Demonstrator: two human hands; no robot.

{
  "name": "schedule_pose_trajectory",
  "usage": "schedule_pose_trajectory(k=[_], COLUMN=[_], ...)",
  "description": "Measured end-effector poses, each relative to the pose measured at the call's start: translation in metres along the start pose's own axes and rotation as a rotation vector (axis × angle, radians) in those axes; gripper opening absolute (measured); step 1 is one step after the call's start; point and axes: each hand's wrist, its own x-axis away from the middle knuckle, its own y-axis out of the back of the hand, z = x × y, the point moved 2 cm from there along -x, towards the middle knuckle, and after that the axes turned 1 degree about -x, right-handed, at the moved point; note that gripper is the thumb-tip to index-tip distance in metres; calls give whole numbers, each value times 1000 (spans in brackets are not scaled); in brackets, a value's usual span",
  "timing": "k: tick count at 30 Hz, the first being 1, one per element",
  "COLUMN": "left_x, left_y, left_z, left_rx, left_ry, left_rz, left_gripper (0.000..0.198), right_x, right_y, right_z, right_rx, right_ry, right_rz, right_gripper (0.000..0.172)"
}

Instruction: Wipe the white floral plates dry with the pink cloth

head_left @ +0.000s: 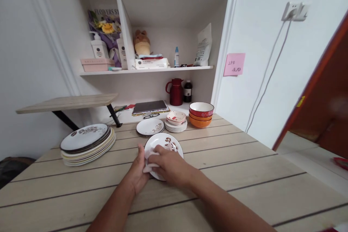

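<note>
A white plate point(160, 139) with a dark rim and brown flower pattern is in front of me, tilted slightly over the table. My left hand point(138, 174) grips its left edge, thumb up and the other fingers partly hidden under the rim. A crumpled white tissue or thin cloth point(150, 167) is bunched under the fingers of my right hand point(172, 166), which press it on the plate's left part. Just behind is another flowered plate point(149, 127), lying flat on what looks like one more.
At left stands a tall stack of plates point(88, 145) beneath a small wooden riser point(67, 103). Small dishes point(176, 125) and stacked bowls point(200, 116) sit at the back right. Glasses point(151, 116), a laptop point(150, 106) and a red jug point(176, 92) are behind, below the shelf point(146, 71).
</note>
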Motion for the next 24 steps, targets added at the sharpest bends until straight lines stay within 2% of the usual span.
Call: schedule_pose_trajectory(k=[4,7,10,13,15,17,19,21,24], left_x=[-1,0,1,1,1,1,1,1,1], left_y=[-1,-1,1,3,3,2,1,0,-2], left_z=[2,3,2,1,1,1,0,0,1], left_rx=[-25,-109,-172,-173,-150,-124,-105,-82,-55], left_ry=[-23,-23,-7,-19,-34,-36,-15,-1,4], left_rz=[16,-23,-72,-124,-137,-132,-109,-75,-36], left_gripper=[68,61,58,60,60,60,61,63,67], right_x=[-15,-16,-8,3,8,12,13,11,-1], right_y=[0,7,14,18,17,15,11,6,-2], right_z=[-14,-32,-47,-52,-49,-40,-29,-17,-8], right_rx=[8,16,64,140,166,155,114,56,-5], right_ry=[-137,-218,-341,-437,-385,-247,-104,-13,-17], right_rz=[-165,-213,-153,-23,83,167,196,151,-2], right_gripper=[25,25,26,29,25,21,20,21,23])
